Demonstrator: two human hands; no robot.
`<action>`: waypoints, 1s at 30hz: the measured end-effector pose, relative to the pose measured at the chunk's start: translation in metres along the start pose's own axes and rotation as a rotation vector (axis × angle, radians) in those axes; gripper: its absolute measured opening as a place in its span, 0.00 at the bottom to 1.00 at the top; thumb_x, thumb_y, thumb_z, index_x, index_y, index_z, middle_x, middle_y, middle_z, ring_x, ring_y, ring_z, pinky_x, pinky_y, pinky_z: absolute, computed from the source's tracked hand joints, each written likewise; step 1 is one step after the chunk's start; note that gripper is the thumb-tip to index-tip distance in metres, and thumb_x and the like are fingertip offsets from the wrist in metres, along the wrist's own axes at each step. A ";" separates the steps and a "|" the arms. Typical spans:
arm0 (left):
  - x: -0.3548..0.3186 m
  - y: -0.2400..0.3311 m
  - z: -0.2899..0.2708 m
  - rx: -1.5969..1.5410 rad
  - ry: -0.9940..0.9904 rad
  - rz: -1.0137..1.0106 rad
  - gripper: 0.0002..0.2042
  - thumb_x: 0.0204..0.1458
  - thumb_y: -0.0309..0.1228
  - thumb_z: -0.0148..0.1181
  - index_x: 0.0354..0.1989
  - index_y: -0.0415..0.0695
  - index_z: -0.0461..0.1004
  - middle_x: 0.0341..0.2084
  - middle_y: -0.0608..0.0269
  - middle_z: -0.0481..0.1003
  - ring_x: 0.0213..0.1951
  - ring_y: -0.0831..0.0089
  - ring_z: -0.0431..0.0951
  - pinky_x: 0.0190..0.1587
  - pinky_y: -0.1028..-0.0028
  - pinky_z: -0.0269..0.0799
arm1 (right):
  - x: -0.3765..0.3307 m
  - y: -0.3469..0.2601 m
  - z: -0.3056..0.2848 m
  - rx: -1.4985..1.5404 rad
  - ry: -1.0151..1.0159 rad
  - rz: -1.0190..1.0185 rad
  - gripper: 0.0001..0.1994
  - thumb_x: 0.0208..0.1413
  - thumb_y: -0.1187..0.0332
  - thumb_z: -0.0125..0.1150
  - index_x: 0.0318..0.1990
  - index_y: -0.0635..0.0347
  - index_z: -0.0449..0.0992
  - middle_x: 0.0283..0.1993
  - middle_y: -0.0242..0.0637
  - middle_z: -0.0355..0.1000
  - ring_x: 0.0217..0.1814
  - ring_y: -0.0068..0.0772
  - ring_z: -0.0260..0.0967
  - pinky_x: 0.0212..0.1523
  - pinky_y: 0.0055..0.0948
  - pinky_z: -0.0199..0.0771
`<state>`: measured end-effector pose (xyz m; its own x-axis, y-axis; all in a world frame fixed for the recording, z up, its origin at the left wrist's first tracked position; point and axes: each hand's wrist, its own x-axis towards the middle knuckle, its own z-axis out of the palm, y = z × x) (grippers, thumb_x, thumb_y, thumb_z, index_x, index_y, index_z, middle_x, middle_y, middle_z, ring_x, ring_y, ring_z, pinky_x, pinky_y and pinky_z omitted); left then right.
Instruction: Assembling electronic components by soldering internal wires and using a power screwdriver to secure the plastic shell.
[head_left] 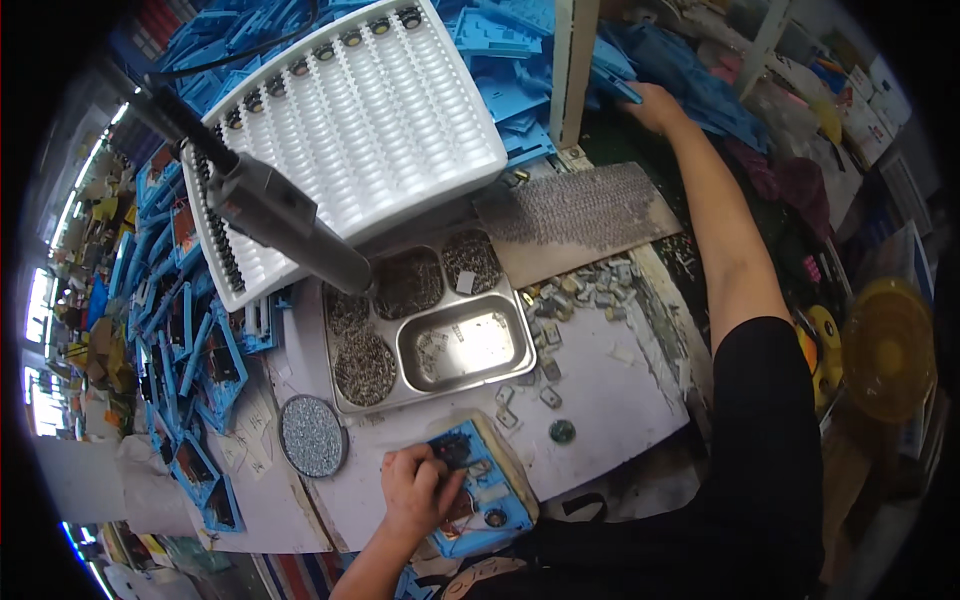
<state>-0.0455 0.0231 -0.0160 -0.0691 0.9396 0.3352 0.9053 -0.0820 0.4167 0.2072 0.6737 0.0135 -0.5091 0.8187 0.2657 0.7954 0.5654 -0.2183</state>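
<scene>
Low in the middle, my left hand [412, 490] rests with curled fingers over a blue plastic case [512, 517] that has a small round black part, wires and other electronics inside. What those fingers pinch, if anything, is hidden. The case lies on a pale, padded block [508, 459] at the table's near edge. At the far right, my right hand [655, 107] is stretched out to a heap of blue plastic panels [690, 85]. Its fingers are closed on the edge of one blue panel [622, 88], partly behind a post.
A sectioned metal tray [465, 390] holds screws and small parts. Beyond it, a white moulded tray [350, 120] carries round black parts under a grey tool arm [270, 205]. Small metal pieces [590, 290], a round dish [312, 436] and a wooden post [573, 75] stand around.
</scene>
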 end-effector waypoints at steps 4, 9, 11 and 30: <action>0.007 0.004 0.000 -0.035 0.013 0.050 0.16 0.40 0.29 0.74 0.34 0.46 0.72 0.38 0.54 0.71 0.38 0.53 0.71 0.42 0.57 0.67 | -0.020 0.010 -0.006 0.249 -0.047 0.231 0.23 0.58 0.50 0.67 0.56 0.53 0.79 0.50 0.47 0.80 0.48 0.50 0.80 0.48 0.46 0.78; 0.023 0.010 -0.027 -0.192 0.012 0.011 0.18 0.42 0.27 0.70 0.43 0.42 0.74 0.39 0.54 0.73 0.33 0.61 0.74 0.39 0.63 0.70 | -0.062 -0.006 -0.018 0.818 0.046 0.454 0.27 0.58 0.47 0.68 0.57 0.57 0.78 0.48 0.39 0.80 0.41 0.35 0.82 0.39 0.38 0.80; 0.045 0.017 -0.041 -0.337 0.046 -0.130 0.19 0.44 0.28 0.70 0.46 0.41 0.73 0.38 0.54 0.75 0.30 0.66 0.75 0.36 0.65 0.72 | -0.079 0.006 -0.025 1.055 0.167 0.463 0.26 0.62 0.49 0.64 0.58 0.59 0.76 0.50 0.36 0.81 0.47 0.36 0.83 0.43 0.34 0.80; 0.193 0.020 0.069 0.243 -0.159 0.039 0.32 0.41 0.48 0.70 0.49 0.36 0.70 0.47 0.48 0.69 0.53 0.51 0.69 0.53 0.51 0.64 | -0.150 -0.031 0.012 1.054 0.186 0.684 0.42 0.61 0.35 0.57 0.73 0.53 0.59 0.74 0.41 0.60 0.71 0.47 0.62 0.65 0.65 0.60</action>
<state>-0.0119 0.2257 -0.0019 0.0171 0.9791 0.2025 0.9811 -0.0555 0.1852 0.2548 0.5347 -0.0305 0.0223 0.9959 -0.0878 0.1865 -0.0905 -0.9783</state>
